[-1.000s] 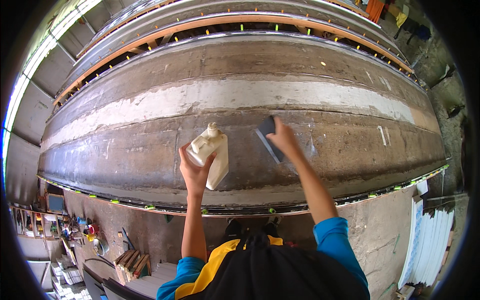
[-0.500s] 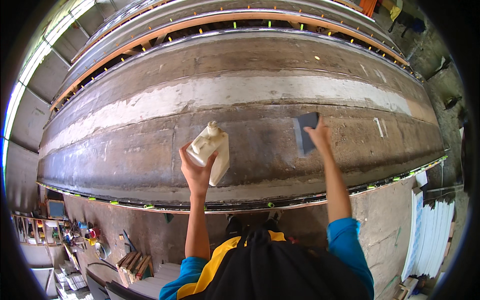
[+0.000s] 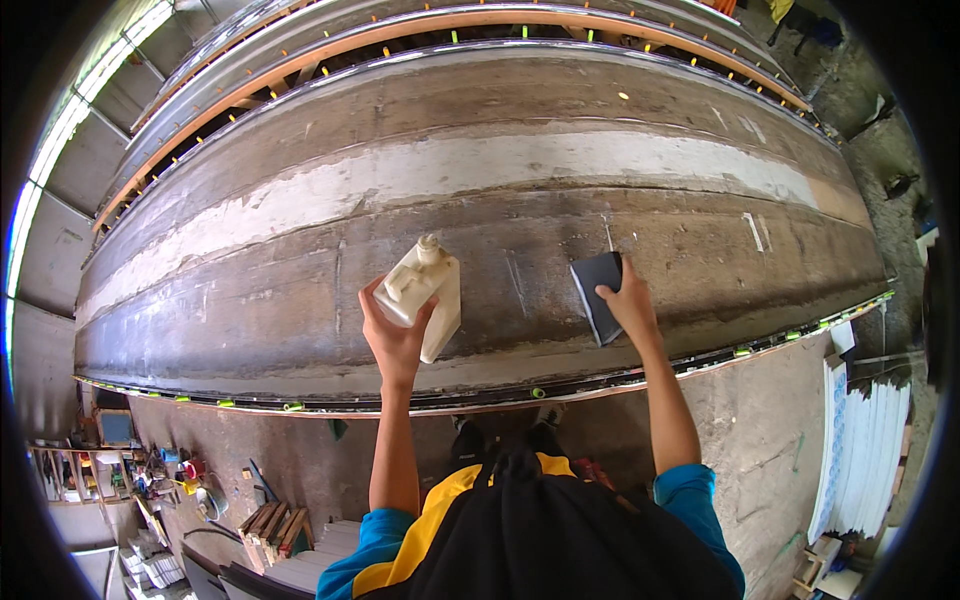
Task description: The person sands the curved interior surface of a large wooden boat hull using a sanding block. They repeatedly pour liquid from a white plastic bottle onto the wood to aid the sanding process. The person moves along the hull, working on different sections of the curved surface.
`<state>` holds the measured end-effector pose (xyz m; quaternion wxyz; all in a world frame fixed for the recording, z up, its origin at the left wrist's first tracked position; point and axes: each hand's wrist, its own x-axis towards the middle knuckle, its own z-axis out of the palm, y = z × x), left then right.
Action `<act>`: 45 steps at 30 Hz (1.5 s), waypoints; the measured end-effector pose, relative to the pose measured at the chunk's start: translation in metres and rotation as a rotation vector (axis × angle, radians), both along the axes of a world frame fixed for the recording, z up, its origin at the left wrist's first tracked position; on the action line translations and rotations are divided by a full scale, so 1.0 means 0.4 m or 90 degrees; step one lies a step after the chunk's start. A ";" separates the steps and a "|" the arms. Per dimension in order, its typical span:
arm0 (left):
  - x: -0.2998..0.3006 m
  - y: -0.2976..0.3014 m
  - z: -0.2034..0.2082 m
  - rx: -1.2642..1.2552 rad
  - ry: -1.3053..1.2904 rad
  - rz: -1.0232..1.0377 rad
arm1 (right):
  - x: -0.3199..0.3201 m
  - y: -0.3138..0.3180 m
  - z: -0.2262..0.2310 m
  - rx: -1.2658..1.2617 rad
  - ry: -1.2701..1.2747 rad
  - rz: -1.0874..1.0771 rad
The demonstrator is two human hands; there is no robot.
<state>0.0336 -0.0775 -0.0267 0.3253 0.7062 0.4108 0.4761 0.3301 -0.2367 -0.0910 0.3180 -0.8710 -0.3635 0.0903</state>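
Observation:
My left hand (image 3: 394, 342) is closed round an off-white plastic jug (image 3: 440, 290), tilted above the near part of a long, stained work surface (image 3: 290, 290). The jug's neck points away from me. To the right, my right hand (image 3: 632, 310) grips a dark grey rectangular pad (image 3: 594, 282) with a paler edge, thumb on top and the other fingers mostly hidden. The pad lies flat on or just over the brown surface. A whitish band (image 3: 520, 160) runs lengthwise across the surface beyond both hands.
Green clips (image 3: 293, 407) line the near edge of the surface. Farther off stands another long frame with an orange-brown beam (image 3: 420, 27). On the floor, wooden blocks (image 3: 275, 525) lie at lower left and white panels (image 3: 865, 460) at the right.
My right hand has drawn the pad toward me and slightly left. The left hand holds the jug in nearly the same place. The view has shifted slightly.

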 end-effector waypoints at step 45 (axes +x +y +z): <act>-0.002 -0.270 0.006 0.034 -0.079 0.180 | 0.026 -0.117 0.021 0.097 -0.197 0.683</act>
